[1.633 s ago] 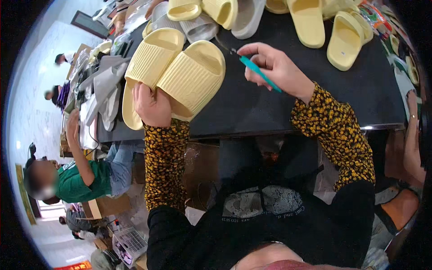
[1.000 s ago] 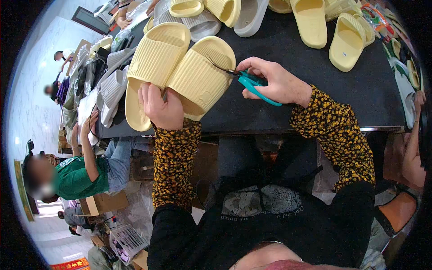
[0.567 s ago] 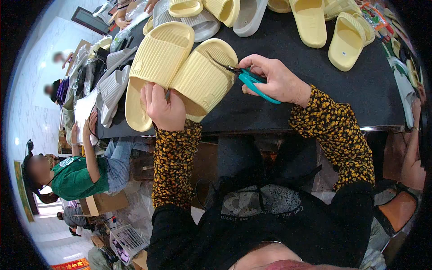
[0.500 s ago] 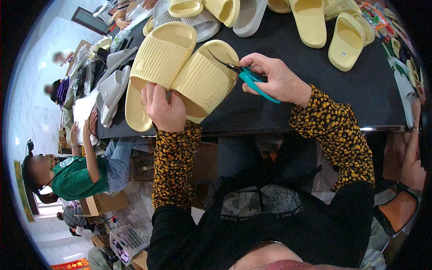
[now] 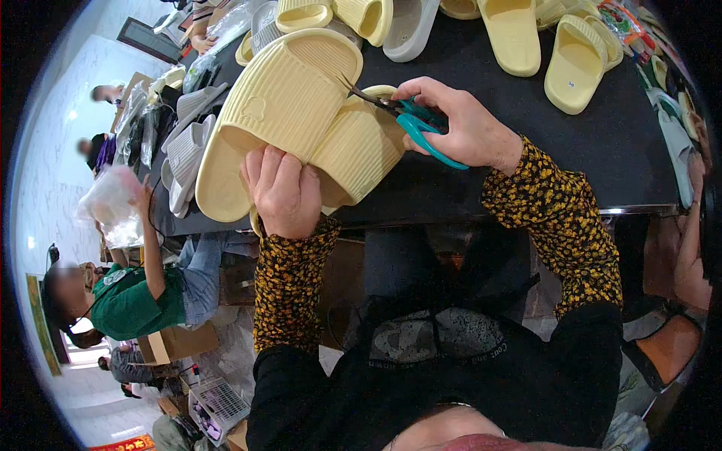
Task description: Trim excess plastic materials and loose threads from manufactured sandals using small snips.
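Observation:
My left hand (image 5: 283,188) is closed on a pair of pale yellow ribbed slide slippers, gripping them at the strap openings. The upper slipper (image 5: 282,94) has a raised bear-shaped outline on its strap and overlaps the second slipper (image 5: 361,150). In my right hand (image 5: 470,124) is a pair of scissors (image 5: 432,139) with teal handles. Their dark blades are spread, and the tips lie at the far edge of the upper slipper's strap. My fingers hide the part of the slippers under them.
More yellow slippers (image 5: 514,37) and a grey slipper (image 5: 410,30) lie along the far side of the black table (image 5: 481,199). Grey slippers (image 5: 188,154) sit at its left. A person in green (image 5: 139,297) handles a clear plastic bag (image 5: 113,203) at the left.
The upper slipper has turned and shifted over the second one, tilting toward the scissors. The scissor tips have moved from the second slipper's strap to the upper one's edge.

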Motion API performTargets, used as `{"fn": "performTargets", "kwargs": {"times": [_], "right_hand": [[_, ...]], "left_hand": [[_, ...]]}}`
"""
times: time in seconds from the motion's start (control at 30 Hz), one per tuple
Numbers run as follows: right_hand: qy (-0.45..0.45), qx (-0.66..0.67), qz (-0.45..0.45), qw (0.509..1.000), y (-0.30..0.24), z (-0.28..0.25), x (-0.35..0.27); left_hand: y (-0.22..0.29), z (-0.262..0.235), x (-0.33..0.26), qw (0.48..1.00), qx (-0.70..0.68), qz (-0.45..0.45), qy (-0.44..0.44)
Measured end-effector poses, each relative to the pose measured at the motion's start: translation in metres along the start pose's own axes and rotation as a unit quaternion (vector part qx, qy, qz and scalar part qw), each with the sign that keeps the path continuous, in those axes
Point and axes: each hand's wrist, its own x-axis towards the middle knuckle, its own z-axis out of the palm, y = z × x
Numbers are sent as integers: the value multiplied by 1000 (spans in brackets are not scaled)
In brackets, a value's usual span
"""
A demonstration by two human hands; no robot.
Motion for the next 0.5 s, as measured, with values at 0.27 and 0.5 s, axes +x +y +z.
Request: {"fn": "performTargets", "kwargs": {"times": [0.27, 0.5], "right_hand": [[72, 29, -48, 996, -8, -3, -1], [89, 108, 8, 990, -16, -15, 0]], "left_hand": [[15, -6, 15, 997, 23, 73, -10], [27, -6, 36, 993, -5, 111, -41]]}}
